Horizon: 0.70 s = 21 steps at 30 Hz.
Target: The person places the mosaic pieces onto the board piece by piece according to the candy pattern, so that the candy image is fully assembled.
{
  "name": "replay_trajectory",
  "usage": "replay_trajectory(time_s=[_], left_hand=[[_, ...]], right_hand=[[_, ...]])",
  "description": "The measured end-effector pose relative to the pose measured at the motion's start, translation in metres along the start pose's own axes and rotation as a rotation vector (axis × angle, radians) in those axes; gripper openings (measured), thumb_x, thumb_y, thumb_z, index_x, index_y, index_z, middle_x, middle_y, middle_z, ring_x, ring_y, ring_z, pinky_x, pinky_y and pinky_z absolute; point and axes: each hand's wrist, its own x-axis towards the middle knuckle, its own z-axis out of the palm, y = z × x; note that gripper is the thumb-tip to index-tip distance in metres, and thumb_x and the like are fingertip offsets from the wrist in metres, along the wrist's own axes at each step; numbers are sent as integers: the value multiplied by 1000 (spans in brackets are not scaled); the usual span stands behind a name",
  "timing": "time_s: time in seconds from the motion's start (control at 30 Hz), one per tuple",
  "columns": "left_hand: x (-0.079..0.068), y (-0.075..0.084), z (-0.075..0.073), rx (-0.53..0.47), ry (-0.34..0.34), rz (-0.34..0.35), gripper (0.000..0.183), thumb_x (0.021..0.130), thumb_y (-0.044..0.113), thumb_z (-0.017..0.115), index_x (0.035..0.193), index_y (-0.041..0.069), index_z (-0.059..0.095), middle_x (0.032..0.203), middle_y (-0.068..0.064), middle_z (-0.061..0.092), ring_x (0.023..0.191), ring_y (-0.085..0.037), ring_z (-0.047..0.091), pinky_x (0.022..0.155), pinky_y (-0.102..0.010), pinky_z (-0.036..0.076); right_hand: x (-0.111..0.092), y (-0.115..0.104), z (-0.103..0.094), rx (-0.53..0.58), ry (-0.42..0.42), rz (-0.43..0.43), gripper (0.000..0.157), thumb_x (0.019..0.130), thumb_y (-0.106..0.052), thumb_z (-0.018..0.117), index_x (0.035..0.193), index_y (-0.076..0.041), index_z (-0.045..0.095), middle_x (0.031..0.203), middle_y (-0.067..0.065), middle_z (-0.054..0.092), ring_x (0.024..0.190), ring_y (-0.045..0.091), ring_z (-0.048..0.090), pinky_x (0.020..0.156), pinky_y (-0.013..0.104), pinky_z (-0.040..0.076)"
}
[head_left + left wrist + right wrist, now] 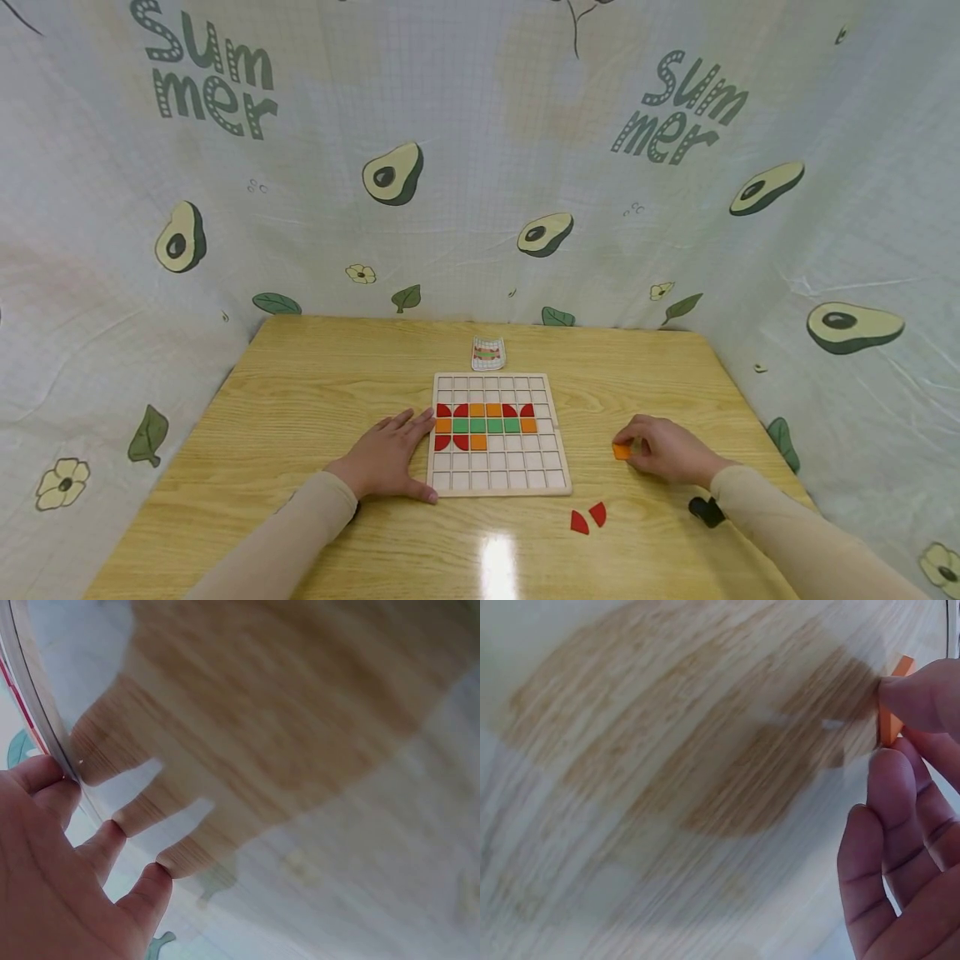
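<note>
A pale wooden grid board (517, 481) lies mid-table, with red quarter-circle, orange square and green square (492, 426) pieces filling part of its upper and middle rows. Against the board's left edge rests my left hand (390, 457), its fingers spread and fairly straight; the left wrist view shows those fingertips (154, 889) on the tabletop beside the board. Right of the board, my right hand (670, 450) pinches an orange square tile (622, 452) between thumb and fingers. In the right wrist view the orange tile (892, 720) stands tilted at the table surface.
Two loose red quarter-circle pieces (588, 518) lie on the table (337, 358) to the board's lower right. A small card (488, 354) printed with a coloured grid pattern sits behind the board. Printed cloth (465, 100) hangs around the table's back and sides.
</note>
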Motion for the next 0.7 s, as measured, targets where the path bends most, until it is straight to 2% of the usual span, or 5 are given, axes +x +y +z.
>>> replay_trajectory(time_s=[0.43,0.7], left_hand=[[0,-1,3,7,-1,-17,119,68,83,67,157,11,34,163,-1,25,147,-33,22,115,-55,22],[0,-5,7,-22,33,20,119,68,83,66,155,8,36,162,-6,27,146,-37,24,113,-59,23]], right_hand=[[2,1,4,-23,50,-29,26,84,-11,77,109,-18,74,93,-11,58,67,0,45,59,22,43],[6,-1,4,-30,59,-39,26,84,-13,77,109,-17,74,95,-10,59,67,0,46,60,23,43]])
